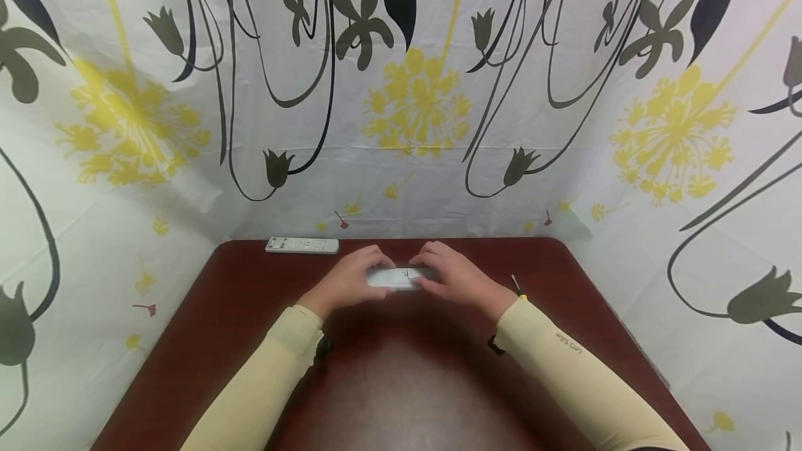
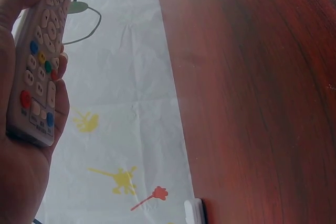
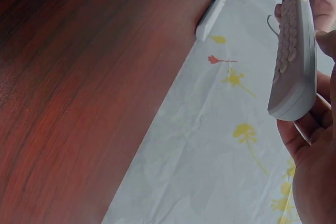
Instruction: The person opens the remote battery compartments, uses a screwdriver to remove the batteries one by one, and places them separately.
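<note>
Both forearms reach forward over the dark red table (image 1: 401,381), meeting near its middle. The left hand (image 1: 347,280) and right hand (image 1: 454,277) each curl their fingers round one end of a white remote control (image 1: 396,278), holding it crosswise between them above the tabletop. A second remote (image 1: 302,245) lies at the table's far edge, against the flowered cloth (image 1: 413,103).
</note>
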Motion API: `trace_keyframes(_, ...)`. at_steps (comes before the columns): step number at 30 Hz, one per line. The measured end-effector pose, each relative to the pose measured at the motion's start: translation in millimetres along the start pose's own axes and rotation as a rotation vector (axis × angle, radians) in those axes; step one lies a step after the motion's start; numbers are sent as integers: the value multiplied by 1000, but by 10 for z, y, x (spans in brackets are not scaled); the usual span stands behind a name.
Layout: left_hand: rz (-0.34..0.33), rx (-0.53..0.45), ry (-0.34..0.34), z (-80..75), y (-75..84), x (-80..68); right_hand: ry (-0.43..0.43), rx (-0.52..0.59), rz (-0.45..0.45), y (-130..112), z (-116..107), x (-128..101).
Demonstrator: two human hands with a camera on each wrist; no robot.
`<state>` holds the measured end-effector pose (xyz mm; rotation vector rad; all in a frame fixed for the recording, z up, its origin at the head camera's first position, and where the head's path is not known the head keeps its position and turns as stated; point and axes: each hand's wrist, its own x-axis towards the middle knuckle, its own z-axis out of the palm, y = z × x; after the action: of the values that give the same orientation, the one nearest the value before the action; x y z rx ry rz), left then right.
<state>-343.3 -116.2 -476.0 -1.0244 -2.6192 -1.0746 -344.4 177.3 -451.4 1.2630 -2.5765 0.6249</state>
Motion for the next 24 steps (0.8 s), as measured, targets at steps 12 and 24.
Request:
trace_keyframes(12, 2, 5, 0, 6, -1, -6, 15, -2, -33, -22, 6, 35)
trace_keyframes(24, -2, 19, -10, 27, 12, 2, 27, 22, -34, -73, -20, 50)
